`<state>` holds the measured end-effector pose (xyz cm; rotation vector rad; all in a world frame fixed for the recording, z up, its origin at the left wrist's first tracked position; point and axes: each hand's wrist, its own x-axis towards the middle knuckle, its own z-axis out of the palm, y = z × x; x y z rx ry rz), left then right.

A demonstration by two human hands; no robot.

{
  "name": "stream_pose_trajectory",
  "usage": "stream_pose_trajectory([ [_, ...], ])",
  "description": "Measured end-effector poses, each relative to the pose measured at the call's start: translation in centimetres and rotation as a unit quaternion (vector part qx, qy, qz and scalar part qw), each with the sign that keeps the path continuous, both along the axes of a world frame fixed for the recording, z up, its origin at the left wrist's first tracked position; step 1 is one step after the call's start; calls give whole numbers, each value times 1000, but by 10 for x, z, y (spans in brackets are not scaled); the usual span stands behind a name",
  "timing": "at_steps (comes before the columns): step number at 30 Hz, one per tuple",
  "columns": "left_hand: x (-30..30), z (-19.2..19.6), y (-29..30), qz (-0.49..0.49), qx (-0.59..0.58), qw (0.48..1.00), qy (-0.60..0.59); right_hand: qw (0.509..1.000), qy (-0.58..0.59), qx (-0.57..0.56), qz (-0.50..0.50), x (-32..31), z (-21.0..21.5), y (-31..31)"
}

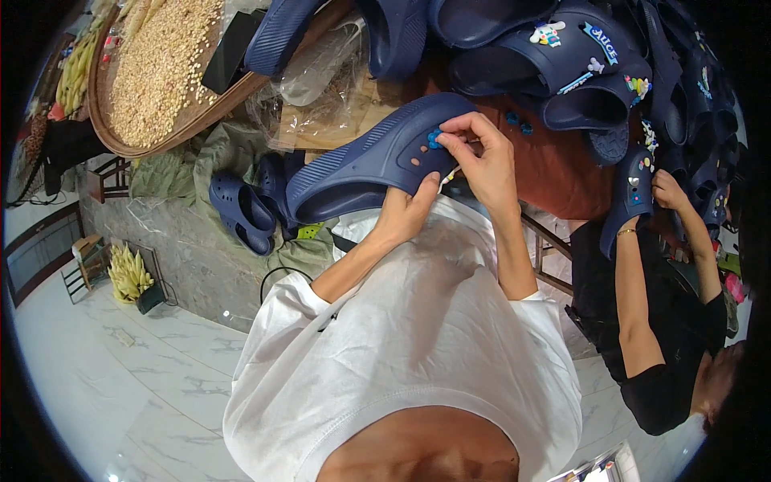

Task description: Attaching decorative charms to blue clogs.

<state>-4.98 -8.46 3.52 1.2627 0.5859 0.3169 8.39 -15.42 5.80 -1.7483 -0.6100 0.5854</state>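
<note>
A dark blue foam clog is held up in front of my white shirt, its toe toward the upper right. My left hand grips it by the opening, thumb on the outside and the other fingers hidden inside. A small bright blue charm sits at one of the holes in the upper. Thumb and forefinger of my right hand pinch this charm against the clog. Light-coloured spots show through several bare holes beside it. Two more blue charms lie on the reddish-brown surface past my right hand.
Many navy clogs, some with colourful charms, are heaped at the upper right. More clogs rest at the left. A round tray of corn kernels stands at the upper left. On the right, a person in black holds another clog.
</note>
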Motion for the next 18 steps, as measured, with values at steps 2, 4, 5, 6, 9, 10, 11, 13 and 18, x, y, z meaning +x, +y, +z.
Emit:
stream_pose_trajectory([
  [2, -3, -6, 2, -36, 13, 999, 34, 1000, -14, -12, 7, 0, 5, 1],
  [4, -3, -10, 2, -35, 36, 998, 23, 999, -29, -24, 12, 1, 8, 3],
  [5, -2, -10, 2, -34, 59, 998, 11, 998, -55, -29, 14, 1, 9, 3],
  [6, -3, -8, 2, -36, 58, 998, 10, 996, -81, -33, 16, 1, 10, 4],
  [9, -1, 5, 5, -17, -55, 996, 69, 995, -99, -11, -20, -8, 1, 6],
  [10, -1, 9, 8, -16, -53, 996, 63, 994, -102, 8, -38, -13, -5, 7],
  [11, 0, 9, 9, -14, -51, 997, 58, 991, -119, 21, -51, -18, -9, 8],
  [13, 5, 7, 8, 22, -118, 992, 34, 988, -138, 32, -68, -22, -14, 8],
  [18, 8, 2, 14, 73, -352, 932, 47, 969, -244, 3, -32, -24, -19, -1],
])
